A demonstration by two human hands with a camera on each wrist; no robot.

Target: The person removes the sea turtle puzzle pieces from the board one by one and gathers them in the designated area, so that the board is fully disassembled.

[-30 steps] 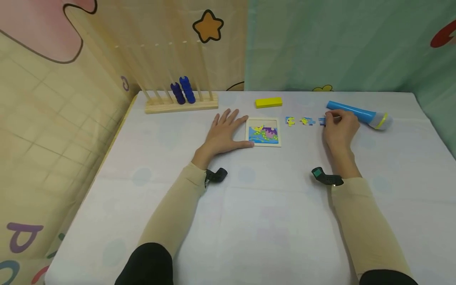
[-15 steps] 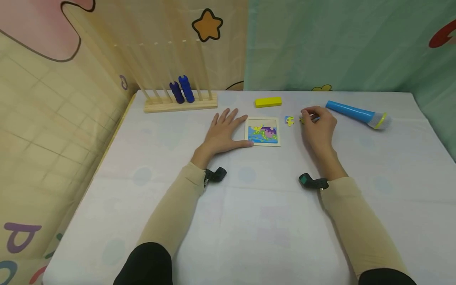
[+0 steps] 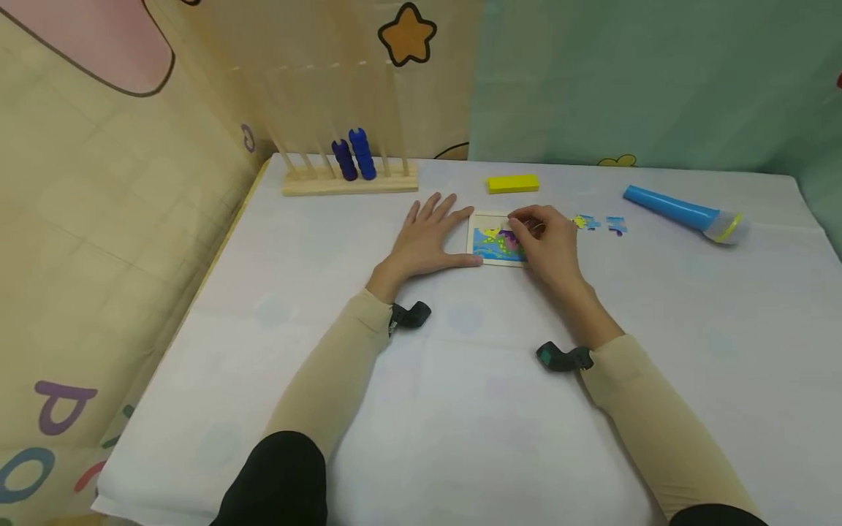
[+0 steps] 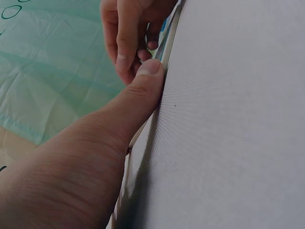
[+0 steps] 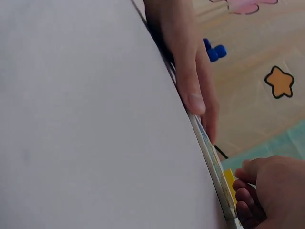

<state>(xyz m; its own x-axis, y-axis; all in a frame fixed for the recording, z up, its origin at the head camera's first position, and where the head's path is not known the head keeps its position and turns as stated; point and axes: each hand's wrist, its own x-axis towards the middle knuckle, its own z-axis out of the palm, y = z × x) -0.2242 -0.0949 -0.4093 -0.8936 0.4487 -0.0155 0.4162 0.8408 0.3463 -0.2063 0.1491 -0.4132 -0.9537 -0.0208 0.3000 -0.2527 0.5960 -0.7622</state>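
Note:
A small wooden-framed jigsaw puzzle (image 3: 471, 235) lies on the white table, showing a blue, yellow and purple picture. My left hand (image 3: 424, 241) is spread beside it, the thumb touching its lower left edge; the left wrist view shows this thumb (image 4: 143, 83) along the rim. Over the puzzle's upper right part, my right hand (image 3: 551, 245) has thumb and forefinger together, pinching what appears to be a puzzle piece that the fingers hide. In the right wrist view, its fingers (image 5: 245, 195) curl above the frame. Two loose pieces, one yellow-blue (image 3: 587, 222) and one blue-purple (image 3: 616, 225), lie farther right.
A yellow block (image 3: 513, 184) lies behind the puzzle. At the back left stands a wooden peg rack (image 3: 349, 187) with blue beads (image 3: 362, 155) on two pegs. A blue tube with a grey end (image 3: 677, 210) lies at the back right. Curtains hang behind the table.
My right hand has moved left from the loose pieces to the puzzle. The leftmost loose piece is out of sight. My left hand stays at the frame; the head view has shifted slightly.

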